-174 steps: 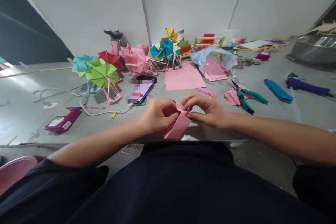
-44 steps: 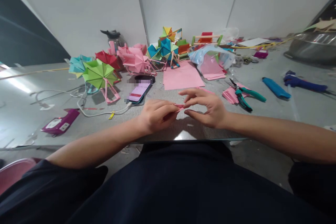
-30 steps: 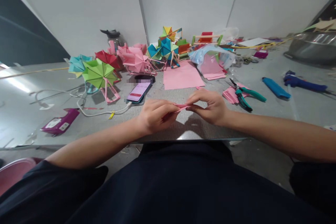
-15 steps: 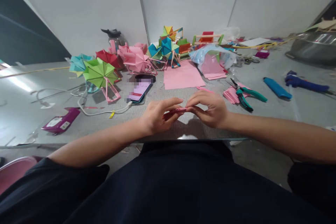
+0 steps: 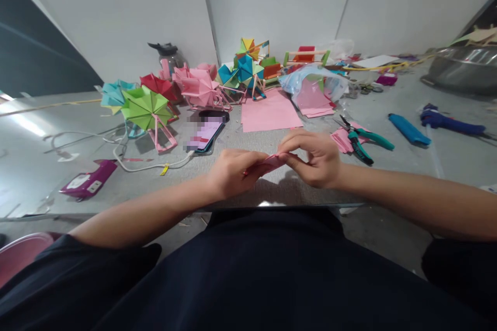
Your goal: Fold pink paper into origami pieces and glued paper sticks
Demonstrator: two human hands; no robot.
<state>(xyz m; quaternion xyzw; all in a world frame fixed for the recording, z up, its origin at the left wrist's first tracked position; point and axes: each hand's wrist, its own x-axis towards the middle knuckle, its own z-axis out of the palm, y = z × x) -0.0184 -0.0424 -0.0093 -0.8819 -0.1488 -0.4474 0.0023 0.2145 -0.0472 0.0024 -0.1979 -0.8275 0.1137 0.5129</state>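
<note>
Between my two hands is a small folded piece of pink paper (image 5: 273,161), held just above the table near its front edge. My left hand (image 5: 235,171) is closed around its left part, which the fingers largely hide. With thumb and fingertips, my right hand (image 5: 312,159) pinches the paper's right end. Beyond the hands lies a large pink sheet (image 5: 269,111) flat on the table. To the right of my right hand, teal-handled pliers (image 5: 361,140) rest partly on a stack of small pink papers (image 5: 340,140).
Folded-paper wheels, among them a green one (image 5: 145,107) and a pink one (image 5: 200,88), stand at the back left. A phone (image 5: 207,132) with a white cable lies nearer. On the right are a blue tube-like object (image 5: 409,129), a blue glue gun (image 5: 452,121) and a metal bowl (image 5: 464,72).
The fingers of my left hand have curled in more, and the pink paper is tilted up slightly between the hands. My right hand has shifted a little to the right.
</note>
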